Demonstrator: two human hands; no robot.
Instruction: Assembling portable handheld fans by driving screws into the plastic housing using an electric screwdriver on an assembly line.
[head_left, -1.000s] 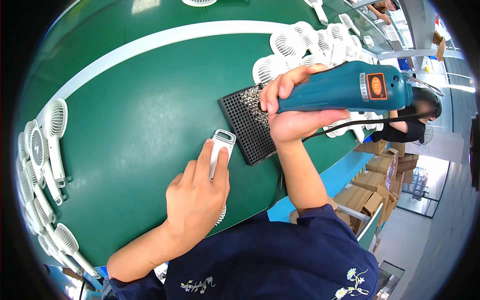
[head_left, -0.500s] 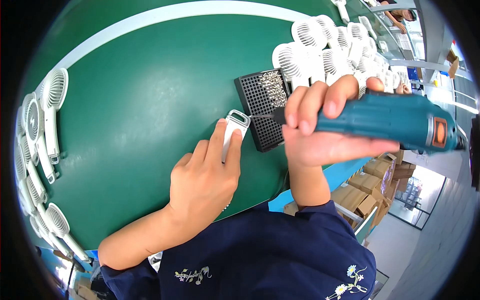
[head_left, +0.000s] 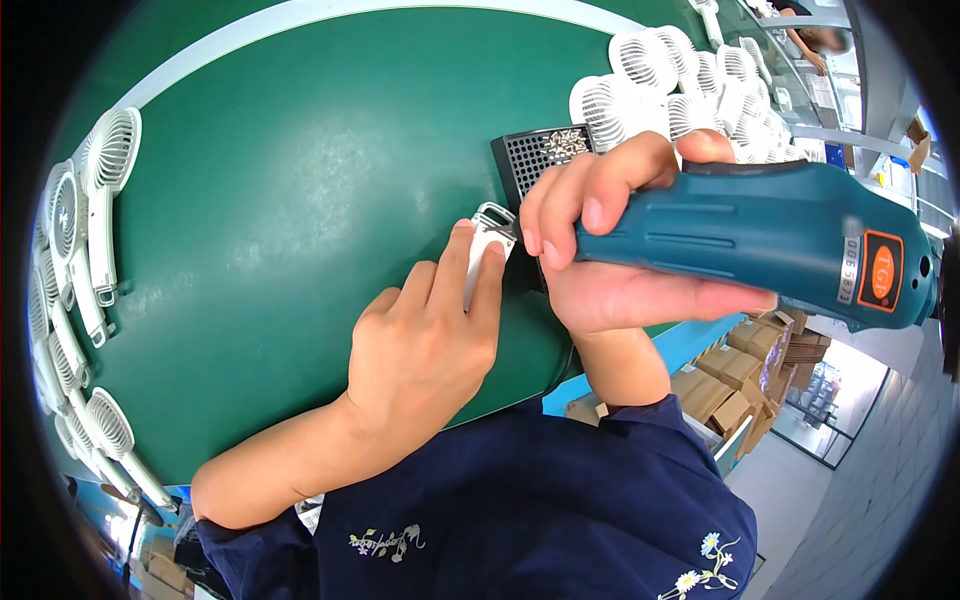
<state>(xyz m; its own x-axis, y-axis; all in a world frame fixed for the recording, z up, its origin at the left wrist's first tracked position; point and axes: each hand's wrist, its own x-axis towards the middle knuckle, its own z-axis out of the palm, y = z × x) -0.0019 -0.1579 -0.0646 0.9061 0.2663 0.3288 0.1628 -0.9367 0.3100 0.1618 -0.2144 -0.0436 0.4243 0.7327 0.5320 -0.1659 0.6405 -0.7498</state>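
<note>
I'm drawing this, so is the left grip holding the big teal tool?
No, the right grip holds the teal tool; the left grip holds a white piece.

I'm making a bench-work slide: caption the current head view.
Left hand holds a white handle, right hand a teal driver at the handle's end, beside a black tray.

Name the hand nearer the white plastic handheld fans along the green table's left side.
Left. The left hand is right of those white fans; the right hand is farther right.
</note>
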